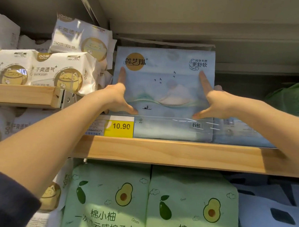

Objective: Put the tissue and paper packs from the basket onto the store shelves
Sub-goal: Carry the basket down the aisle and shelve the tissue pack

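Observation:
A light blue tissue pack (162,89) with a mountain and boat picture stands upright on the wooden shelf (177,153), just behind its clear front rail. My left hand (118,97) lies flat against the pack's left front, index finger up and thumb low. My right hand (212,102) presses on its right front in the same way. Both hands have their fingers spread and touch the pack's face without closing around it. The basket is out of view.
White cat-print packs (62,69) fill the shelf to the left. Green avocado-print packs (106,200) stand on the shelf below. A yellow 10.90 price tag (119,126) sits on the rail. A green pack (296,97) is at the right, another blue pack (241,132) beside the first.

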